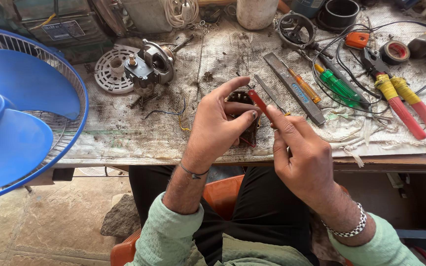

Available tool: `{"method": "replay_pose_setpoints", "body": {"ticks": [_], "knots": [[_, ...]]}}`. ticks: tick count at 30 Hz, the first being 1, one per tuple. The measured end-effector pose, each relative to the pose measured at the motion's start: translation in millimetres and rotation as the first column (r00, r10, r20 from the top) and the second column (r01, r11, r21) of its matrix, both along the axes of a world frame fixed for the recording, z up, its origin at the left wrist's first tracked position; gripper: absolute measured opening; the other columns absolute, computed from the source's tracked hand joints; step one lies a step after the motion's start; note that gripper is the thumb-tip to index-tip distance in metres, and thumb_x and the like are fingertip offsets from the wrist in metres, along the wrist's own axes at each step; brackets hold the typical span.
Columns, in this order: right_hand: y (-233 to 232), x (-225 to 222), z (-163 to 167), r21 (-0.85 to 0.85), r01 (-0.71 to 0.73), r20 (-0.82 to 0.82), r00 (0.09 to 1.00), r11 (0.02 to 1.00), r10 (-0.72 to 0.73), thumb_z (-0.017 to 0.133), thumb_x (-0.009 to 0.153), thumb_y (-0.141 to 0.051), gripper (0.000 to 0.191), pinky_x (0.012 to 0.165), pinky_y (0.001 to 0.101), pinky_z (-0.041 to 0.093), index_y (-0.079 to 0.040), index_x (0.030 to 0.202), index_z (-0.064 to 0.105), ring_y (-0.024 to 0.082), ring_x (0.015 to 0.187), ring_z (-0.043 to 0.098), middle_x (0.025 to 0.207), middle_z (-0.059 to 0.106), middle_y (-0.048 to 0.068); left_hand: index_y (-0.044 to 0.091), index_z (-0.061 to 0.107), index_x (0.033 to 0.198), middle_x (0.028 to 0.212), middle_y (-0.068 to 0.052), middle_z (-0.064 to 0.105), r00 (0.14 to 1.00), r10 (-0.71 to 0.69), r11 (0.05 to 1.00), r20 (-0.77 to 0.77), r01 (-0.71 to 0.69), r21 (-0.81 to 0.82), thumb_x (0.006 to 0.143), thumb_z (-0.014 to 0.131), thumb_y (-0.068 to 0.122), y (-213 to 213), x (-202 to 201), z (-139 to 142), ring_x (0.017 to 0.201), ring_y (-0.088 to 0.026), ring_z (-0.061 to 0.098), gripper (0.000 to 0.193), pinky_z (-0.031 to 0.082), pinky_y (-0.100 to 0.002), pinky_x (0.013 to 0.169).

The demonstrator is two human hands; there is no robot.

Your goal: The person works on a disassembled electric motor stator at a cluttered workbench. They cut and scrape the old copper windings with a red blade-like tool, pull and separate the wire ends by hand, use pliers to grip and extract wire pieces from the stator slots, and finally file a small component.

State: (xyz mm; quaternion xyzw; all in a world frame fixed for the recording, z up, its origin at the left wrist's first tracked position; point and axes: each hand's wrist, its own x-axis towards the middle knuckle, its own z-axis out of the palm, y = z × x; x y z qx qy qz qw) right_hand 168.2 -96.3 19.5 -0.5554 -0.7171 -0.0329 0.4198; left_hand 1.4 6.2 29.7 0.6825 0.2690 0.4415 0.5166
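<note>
My left hand [220, 123] cups a small dark wound part with thin wires [246, 133] above the front edge of the workbench [124, 143]; most of that part is hidden behind my fingers. My right hand [301, 152] pinches a slim red strip-like tool [259, 102], whose upper end points up and left toward my left thumb. Both hands touch around the dark part. A thin band circles my left wrist and a chain bracelet my right. Green sleeves cover both forearms.
A blue fan [20, 108] with its wire guard stands at the left. A motor body [150, 65] and white round cover [110, 74] lie at the back. A flat file [294, 88], green screwdriver [340, 87], red-and-yellow pliers [405, 103], tape roll [395, 51] and cables lie at the right.
</note>
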Motion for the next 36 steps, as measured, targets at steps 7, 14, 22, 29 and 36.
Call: {"method": "replay_pose_setpoints", "body": {"ticks": [7,14,22,29,36], "knots": [[2.0,0.2,-0.3,0.0,-0.026,0.052,0.998,1.0,0.026,0.062,0.094,0.007,0.053,0.072,0.0388,0.058,-0.007,0.146,0.06,0.027,0.085,0.072,0.107,0.069,0.014,-0.006,0.039,0.154,0.094,-0.016,0.08,1.0,0.008,0.975,0.004,-0.007,-0.223,0.083,0.07,-0.001,3.4,-1.9,4.4,0.052,0.0,0.06,0.078,0.047,-0.017,0.039],[2.8,2.6,1.2,0.015,0.021,0.065,0.998,1.0,-0.022,0.062,0.094,0.007,0.052,0.065,0.0394,0.055,-0.007,0.144,0.063,0.025,0.074,0.069,0.104,0.069,0.013,-0.012,0.033,0.155,0.09,-0.018,0.079,0.997,-0.001,0.969,0.076,0.02,-0.246,0.081,0.071,-0.001,4.9,-0.4,0.3,0.053,-0.002,0.061,0.084,0.046,-0.017,0.039],[5.3,3.2,-2.2,-0.015,0.03,0.044,0.999,0.999,-0.03,0.062,0.095,0.006,0.051,0.06,0.0362,0.055,-0.006,0.144,0.062,0.022,0.069,0.068,0.1,0.068,0.014,-0.011,0.031,0.156,0.089,-0.019,0.079,0.995,0.025,0.957,0.099,0.004,-0.289,0.081,0.073,-0.001,6.8,1.0,-4.4,0.053,-0.003,0.062,0.086,0.046,-0.017,0.039],[4.9,2.4,-2.4,-0.026,0.031,0.044,0.999,0.999,-0.03,0.062,0.094,0.006,0.05,0.062,0.0389,0.053,-0.005,0.143,0.063,0.024,0.069,0.067,0.096,0.067,0.013,-0.011,0.031,0.156,0.089,-0.017,0.079,0.995,0.038,0.961,0.097,-0.009,-0.277,0.081,0.072,-0.002,5.6,1.0,-5.4,0.054,-0.002,0.062,0.086,0.048,-0.017,0.041],[3.6,0.5,-3.5,-0.037,-0.008,0.071,0.997,0.999,0.01,0.062,0.088,0.006,0.057,0.062,0.0406,0.055,-0.006,0.144,0.062,0.026,0.069,0.067,0.099,0.067,0.014,-0.011,0.032,0.157,0.087,-0.02,0.078,0.996,0.051,0.965,0.077,-0.029,-0.261,0.08,0.072,-0.002,5.0,1.8,-4.8,0.056,-0.004,0.064,0.087,0.05,-0.017,0.042]]}}
